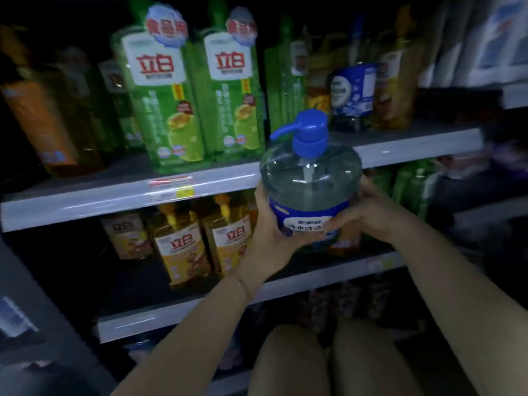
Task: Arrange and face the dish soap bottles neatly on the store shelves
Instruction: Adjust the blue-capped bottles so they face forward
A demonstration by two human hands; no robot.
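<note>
**Facing is partly done; the pump bottle [310, 178] is not yet shelved.**
The left hand [268, 227] and right hand [368, 212] grasp its lower body, holding it upright just in front of the upper shelf [114, 195]. It is clear, with a blue cap and blue label. The green bottles [160, 110] already face forward, while the mixed bottles [394, 90] far right sit further back.

Light is falling dimly, glinting off the shelf edge [85, 200]. Corners are reading black; edges are smearing and bending.

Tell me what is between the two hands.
In the head view, the clear pump bottle with a blue pump lies between the left hand and the right hand; both hold its lower body.
</note>
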